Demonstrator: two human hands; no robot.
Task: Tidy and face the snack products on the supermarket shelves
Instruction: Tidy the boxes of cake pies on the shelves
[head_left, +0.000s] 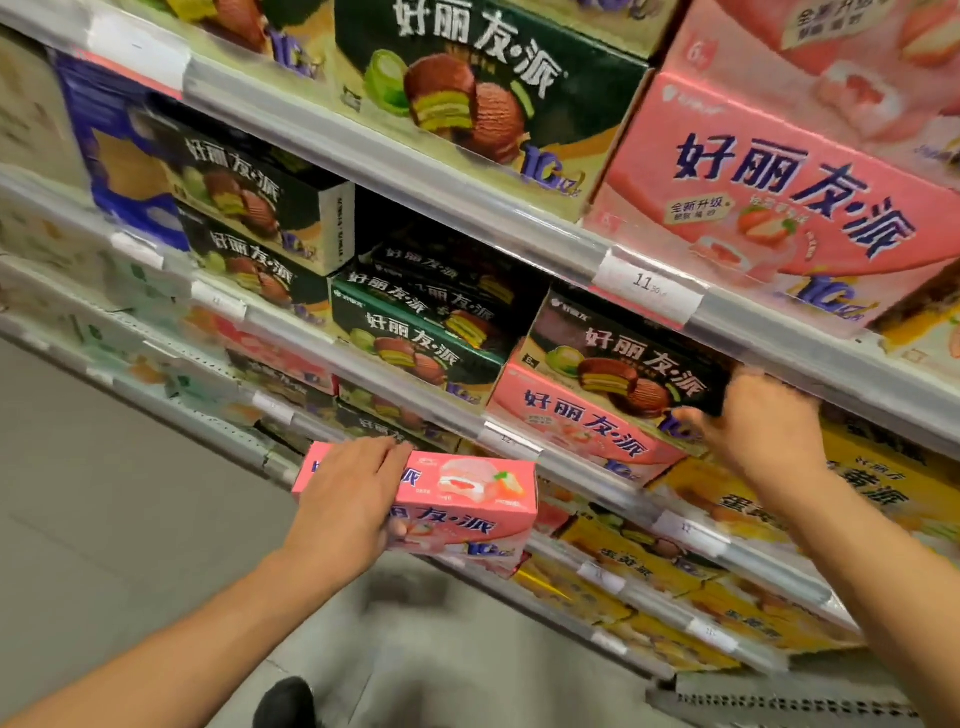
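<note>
My left hand (347, 499) grips a pink strawberry pie box (467, 506) from above, holding it in the air in front of the lower shelves. My right hand (758, 421) grasps the right end of a dark green pie box (618, 364), which lies on top of another pink box (571, 426) on the middle shelf. To the left of that stack sit more dark green boxes (421, 332), some tilted.
A large pink box (769, 176) and a green box (483, 78) stand on the shelf above. Yellow pie boxes (769, 499) fill the lower right shelves. A price tag (647, 288) hangs on the shelf rail. Grey floor lies at the lower left.
</note>
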